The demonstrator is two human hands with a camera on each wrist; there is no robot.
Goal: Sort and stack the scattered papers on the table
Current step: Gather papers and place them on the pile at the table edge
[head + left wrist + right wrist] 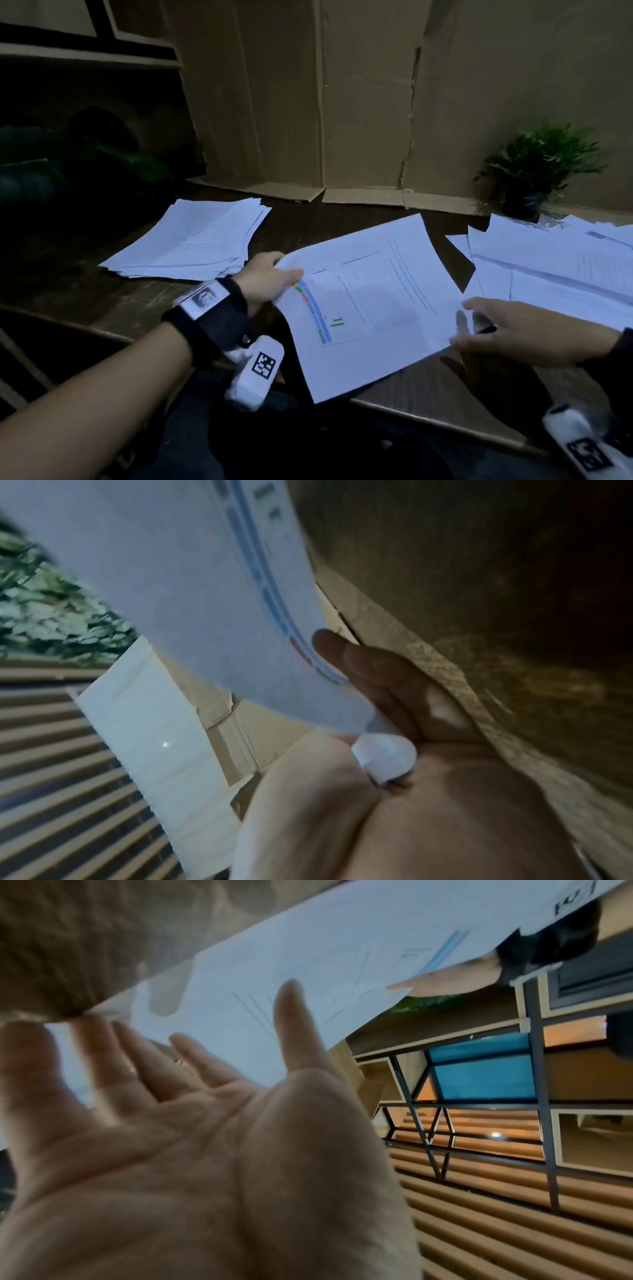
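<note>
You've got the printed sheet (370,301) up off the table (102,308) right now, pinched at its left edge in your left hand (263,281). The left wrist view shows the thumb (346,656) laid flat over the coloured strip along that edge, with the corner curling into the palm. It's a firm pinch.

Your right hand (524,332) is at the sheet's right edge, fingers (291,1020) spread and straight, palm open. From the right wrist view the fingertips reach toward the sheet; whether they touch it, I can't tell. Nothing is gripped on that side.

Left of the sheet and farther back lies the stack (191,240), roughly squared, edges a bit fanned. Right of the sheet, the loose papers (555,270) overlap each other at odd angles. Beyond those, farther from you than the sheet, stands a small potted plant (534,171) against the cardboard backing (342,102).

Now, the handling. This is a single sheet: light, floppy, and it bows where your hand isn't under it. Held by one edge, it will likely droop and catch air if you swing it fast. I'd judge it slippery against other paper, so it may skate when it lands on the stack. Keep hold at the middle of the left edge, not the corner, which is already folding. A second touch at the right edge would keep it flat on the way over to the stack.
</note>
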